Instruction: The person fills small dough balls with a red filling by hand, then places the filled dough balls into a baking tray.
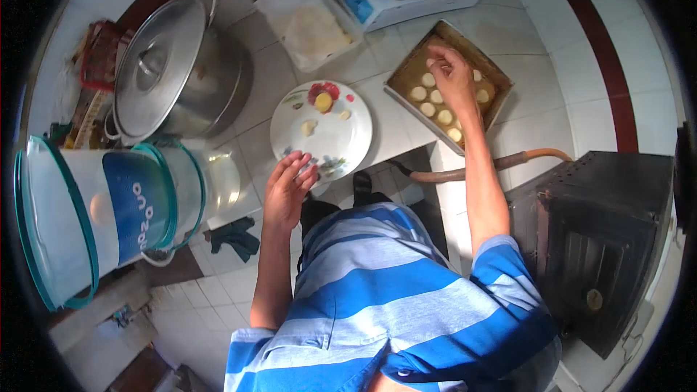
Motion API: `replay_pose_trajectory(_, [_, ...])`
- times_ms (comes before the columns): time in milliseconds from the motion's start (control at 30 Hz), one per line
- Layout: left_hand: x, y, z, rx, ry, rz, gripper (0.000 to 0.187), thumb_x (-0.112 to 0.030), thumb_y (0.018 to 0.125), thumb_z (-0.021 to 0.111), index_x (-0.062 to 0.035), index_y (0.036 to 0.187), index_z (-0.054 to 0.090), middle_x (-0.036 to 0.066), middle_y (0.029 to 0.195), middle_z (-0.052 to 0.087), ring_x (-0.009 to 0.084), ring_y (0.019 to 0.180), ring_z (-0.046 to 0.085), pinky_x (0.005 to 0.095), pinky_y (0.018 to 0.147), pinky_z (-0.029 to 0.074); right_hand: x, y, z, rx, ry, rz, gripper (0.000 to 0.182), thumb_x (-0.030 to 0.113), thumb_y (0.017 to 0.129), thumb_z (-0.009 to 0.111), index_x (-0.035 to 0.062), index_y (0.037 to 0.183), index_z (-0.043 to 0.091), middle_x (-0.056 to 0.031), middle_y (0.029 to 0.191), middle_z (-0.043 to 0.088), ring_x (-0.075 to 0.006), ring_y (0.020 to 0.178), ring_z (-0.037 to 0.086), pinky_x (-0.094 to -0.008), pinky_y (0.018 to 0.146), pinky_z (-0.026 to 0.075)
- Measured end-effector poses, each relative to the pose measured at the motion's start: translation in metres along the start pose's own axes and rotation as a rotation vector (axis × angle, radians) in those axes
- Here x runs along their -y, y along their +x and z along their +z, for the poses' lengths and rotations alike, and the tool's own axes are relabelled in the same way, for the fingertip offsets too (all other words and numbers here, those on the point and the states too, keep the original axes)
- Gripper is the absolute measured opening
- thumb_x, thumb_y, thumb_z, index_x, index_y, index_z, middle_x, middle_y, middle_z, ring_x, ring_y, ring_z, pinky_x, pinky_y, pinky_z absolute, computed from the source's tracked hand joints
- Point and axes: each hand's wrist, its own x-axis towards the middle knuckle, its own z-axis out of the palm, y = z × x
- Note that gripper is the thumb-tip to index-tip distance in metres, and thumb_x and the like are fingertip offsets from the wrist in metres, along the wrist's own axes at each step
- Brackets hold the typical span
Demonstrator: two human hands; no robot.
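My left hand (289, 185) is at the near rim of a white plate (287, 112) with flower designs, its fingers loosely bent and slightly apart, with nothing visible in them. On the plate lie a small yellow lump of dough (323, 103) and a few paler bits (308, 128). To the right, a square metal baking pan (406, 101) holds several round, flat, pale dough pieces (428, 109) on a brownish, shiny base. My right hand (454, 80) hangs over the pan, fingers curved and thumb apart from them. The hand and forearm hide part of the pan.
A large lidded pot (163, 65) stands at the left, near plastic buckets with teal rims (94, 203). Behind the plate sits a white tray (308, 25), beside a stove (428, 3). A black oven (592, 239) and a hose (472, 169) are at the right.
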Motion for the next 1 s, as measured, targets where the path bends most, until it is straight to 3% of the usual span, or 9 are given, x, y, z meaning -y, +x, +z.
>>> replay_pose_trajectory(133, [-0.001,0.007,-0.001,-0.019,0.043,0.037,0.038,-0.017,0.103,0.065,0.0007,0.134,0.054,0.017,0.13,0.065,0.023,0.108,0.07,0.0336,0.092,0.059,0.056,-0.047,0.053,0.296,0.099,-0.096,0.025,0.006,0.09,0.072,0.0026,0.114,0.072,-0.0126,0.103,0.071,-0.0252,0.091,0.07,-0.0376,0.079,0.057])
replay_pose_trajectory(233, [0.006,0.015,-0.01,-0.03,0.067,0.049,0.037,-0.017,0.103,0.066,0.0012,0.134,0.054,0.015,0.127,0.067,0.0221,0.106,0.07,0.0328,0.091,0.059,0.038,-0.068,0.103,0.311,-0.118,-0.484,0.028,-0.001,0.087,0.065,0.0059,0.113,0.073,-0.0109,0.104,0.069,-0.0308,0.096,0.066,-0.0418,0.084,0.054])
replay_pose_trajectory(367, [0.022,0.032,-0.027,-0.094,0.18,0.077,0.035,-0.017,0.102,0.067,0.002,0.129,0.058,0.014,0.124,0.069,0.022,0.101,0.071,0.0329,0.087,0.058,0.038,-0.081,0.131,0.313,-0.269,-0.56,0.032,-0.003,0.084,0.058,0.0083,0.11,0.073,-0.0091,0.103,0.066,-0.0336,0.101,0.062,-0.0444,0.087,0.051])
replay_pose_trajectory(433, [0.026,0.048,-0.031,-0.113,0.699,0.449,0.034,-0.019,0.1,0.07,0.0032,0.124,0.062,0.014,0.121,0.07,0.0216,0.1,0.07,0.0339,0.084,0.057,0.035,-0.08,0.135,0.294,-0.397,-0.662,0.031,-0.001,0.087,0.054,0.0097,0.11,0.072,-0.0073,0.104,0.066,-0.0305,0.105,0.061,-0.0427,0.087,0.05])
replay_pose_trajectory(500, [0.024,0.059,-0.025,-0.163,0.782,0.439,0.034,-0.018,0.097,0.072,0.0033,0.122,0.064,0.018,0.117,0.069,0.0276,0.099,0.069,0.0387,0.082,0.056,0.028,-0.077,0.14,0.331,-0.385,-0.678,0.031,-0.002,0.086,0.055,0.0099,0.108,0.072,-0.0077,0.103,0.066,-0.0312,0.104,0.062,-0.0432,0.087,0.05])
replay_pose_trajectory(567, [0.027,0.077,-0.022,-0.248,1.203,0.737,0.034,-0.015,0.096,0.07,0.0035,0.124,0.065,0.019,0.113,0.069,0.0265,0.09,0.07,0.0356,0.082,0.055,0.025,-0.078,0.143,0.369,-0.378,-0.693,0.03,-0.002,0.085,0.056,0.0101,0.107,0.072,-0.008,0.103,0.066,-0.0318,0.104,0.062,-0.0438,0.088,0.05])
replay_pose_trajectory(700, [0.023,0.092,0.0,-0.314,1.442,0.981,0.033,-0.01,0.088,0.073,0.0017,0.118,0.068,0.025,0.112,0.067,0.0414,0.101,0.066,0.049,0.089,0.053,0.046,-0.091,0.143,0.334,-0.163,-0.472,0.02,0.003,0.089,0.064,0.0046,0.108,0.072,-0.0131,0.103,0.068,-0.0353,0.097,0.065,-0.0453,0.086,0.052])
replay_pose_trajectory(767, [0.022,0.096,-0.001,-0.286,1.441,0.907,0.03,-0.011,0.088,0.073,-0.0003,0.117,0.069,0.022,0.113,0.066,0.0412,0.106,0.063,0.049,0.092,0.052,0.053,-0.104,0.145,0.341,-0.018,-0.314,0.017,0.003,0.09,0.066,0.0035,0.106,0.071,-0.0146,0.1,0.067,-0.0366,0.094,0.066,-0.0451,0.083,0.053])
replay_pose_trajectory(1000, [0.01,0.104,-0.008,-0.237,1.401,0.933,0.023,-0.009,0.089,0.07,-0.0049,0.112,0.072,0.015,0.113,0.067,0.039,0.107,0.06,0.0484,0.093,0.051,0.044,-0.126,0.17,0.342,-0.051,-0.593,0.009,-0.001,0.084,0.059,0.0053,0.089,0.063,-0.0148,0.091,0.058,-0.0374,0.088,0.06,-0.0478,0.077,0.051])
